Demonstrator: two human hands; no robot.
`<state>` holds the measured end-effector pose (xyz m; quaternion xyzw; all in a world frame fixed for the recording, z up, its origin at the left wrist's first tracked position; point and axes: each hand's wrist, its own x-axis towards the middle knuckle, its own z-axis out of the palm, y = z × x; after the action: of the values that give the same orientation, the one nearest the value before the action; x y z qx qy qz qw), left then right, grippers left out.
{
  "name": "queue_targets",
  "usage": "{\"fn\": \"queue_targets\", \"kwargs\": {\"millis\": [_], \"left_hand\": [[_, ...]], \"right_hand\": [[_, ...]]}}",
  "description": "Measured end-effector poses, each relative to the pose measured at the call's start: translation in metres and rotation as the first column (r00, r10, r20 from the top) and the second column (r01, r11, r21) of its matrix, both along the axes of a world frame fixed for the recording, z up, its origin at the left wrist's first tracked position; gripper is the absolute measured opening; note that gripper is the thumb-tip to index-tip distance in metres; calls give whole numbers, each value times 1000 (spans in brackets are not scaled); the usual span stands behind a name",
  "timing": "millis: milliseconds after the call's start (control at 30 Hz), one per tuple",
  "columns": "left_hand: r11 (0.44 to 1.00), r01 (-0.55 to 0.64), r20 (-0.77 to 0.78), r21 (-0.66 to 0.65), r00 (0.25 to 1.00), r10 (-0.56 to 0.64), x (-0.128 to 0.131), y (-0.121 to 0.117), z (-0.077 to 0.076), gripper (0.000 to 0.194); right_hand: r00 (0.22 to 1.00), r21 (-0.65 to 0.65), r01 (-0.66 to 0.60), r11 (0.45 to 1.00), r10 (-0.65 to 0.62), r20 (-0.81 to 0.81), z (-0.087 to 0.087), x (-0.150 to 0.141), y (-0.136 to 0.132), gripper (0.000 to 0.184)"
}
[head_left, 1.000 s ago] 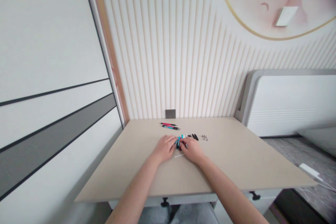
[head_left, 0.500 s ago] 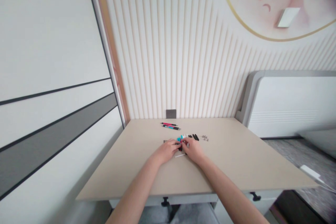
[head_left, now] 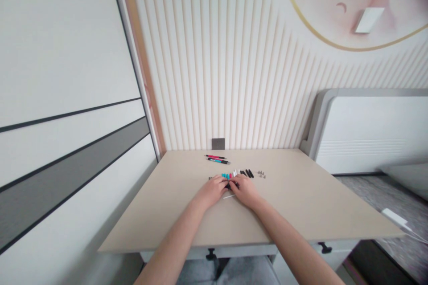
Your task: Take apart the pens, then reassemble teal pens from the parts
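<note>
My left hand [head_left: 214, 188] and my right hand [head_left: 245, 189] meet over the middle of the table, fingertips close together and curled. Small black pen parts [head_left: 228, 186] show between and under the fingers, but what each hand grips is too small and covered to make out. Just beyond the fingertips is a row of short pen pieces: turquoise barrels [head_left: 225, 175], a red barrel [head_left: 230, 176], white tubes [head_left: 236, 172] and black grips [head_left: 249, 173]. A thin white refill [head_left: 229, 196] lies in front, partly under my right hand.
Pens [head_left: 217, 159] in red, blue and black lie at the back of the table [head_left: 160, 205]. Small grey metal tips [head_left: 261, 174] sit right of the row; other small grey pieces [head_left: 210, 178] lie beside my left hand. A dark socket [head_left: 218, 144] is on the wall.
The red piece that was between my fingers now lies in the row beside the turquoise barrels. Both hands have stayed nearly in place, with their fingertips drawn slightly nearer to me.
</note>
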<state>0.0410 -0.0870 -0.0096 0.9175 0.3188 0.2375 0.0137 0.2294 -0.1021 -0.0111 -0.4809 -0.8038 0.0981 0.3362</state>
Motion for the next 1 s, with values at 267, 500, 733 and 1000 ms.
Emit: {"fn": "queue_targets", "kwargs": {"millis": [267, 500, 733, 1000], "left_hand": [[1000, -15, 14, -13, 1000, 16, -2, -3, 1, 28], [1000, -27, -27, 13, 999, 27, -1, -1, 2, 25], [996, -63, -55, 61, 996, 67, 4, -2, 8, 19], [966, -245, 117, 84, 965, 234, -29, 1, 13, 21]], "right_hand": [[998, 9, 15, 1000, -15, 58, 0, 5, 0, 20], [997, 19, 44, 999, -45, 60, 1, 6, 1, 18], [993, 29, -118, 993, 118, -3, 12, 21, -5, 19], [959, -81, -270, 959, 276, 69, 21, 28, -16, 17]]}}
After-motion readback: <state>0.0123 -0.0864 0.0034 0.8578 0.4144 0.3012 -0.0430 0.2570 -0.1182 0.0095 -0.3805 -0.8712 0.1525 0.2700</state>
